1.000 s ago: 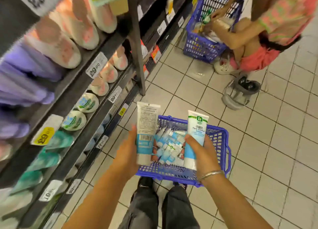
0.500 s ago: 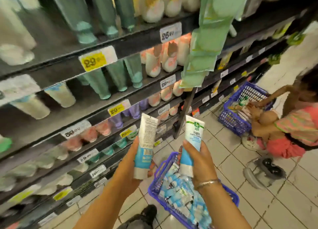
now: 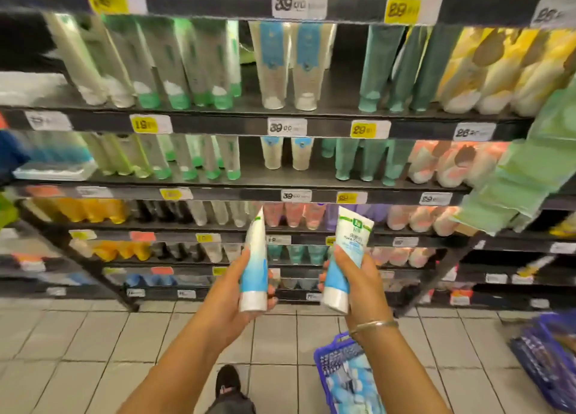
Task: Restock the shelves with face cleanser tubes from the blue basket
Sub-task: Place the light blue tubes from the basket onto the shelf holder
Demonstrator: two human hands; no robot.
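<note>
Several tiers of shelves stood ahead of and above both hands, stocked with upright tubes, caps down, in colour-matched rows behind price tags. One blue basket sat on the tiled floor below and just right of the right wrist, well filled with more blue-and-white tubes. A second basket lay further right, contents unclear.

Left hand was closed around the lower half of a face cleanser tube, cap down, crimped end tilted toward the shelves. Right hand was likewise wrapped around a second tube, label facing the camera, cap down. The two tubes stood near each other, not touching.

Assessment: no matching row was clearly identifiable; blur prevented reading shelf labels. Recommended practice: locate the matching blue-and-white facing first, then seat each tube cap down, label outward, one hand at a time, so neighbouring tubes are not toppled.
</note>
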